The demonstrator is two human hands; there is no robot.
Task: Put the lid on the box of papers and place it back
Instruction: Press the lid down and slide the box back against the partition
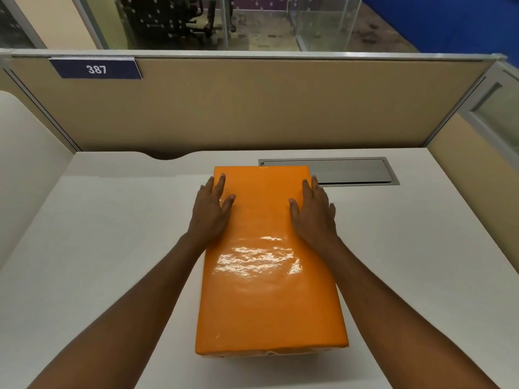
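A glossy orange box (266,276) lies lengthwise on the white desk (112,248), its orange lid covering the top so the papers inside are hidden. My left hand (212,209) lies flat on the lid's left edge, thumb on top and fingers spread. My right hand (313,211) lies flat on the right edge in the same way. Both palms press on the far half of the box, and neither hand wraps around it.
A grey metal cable hatch (351,171) is set into the desk just behind the box on the right. A tan partition (252,108) with a blue "387" tag (95,69) closes the back. A side panel (477,169) stands at the right.
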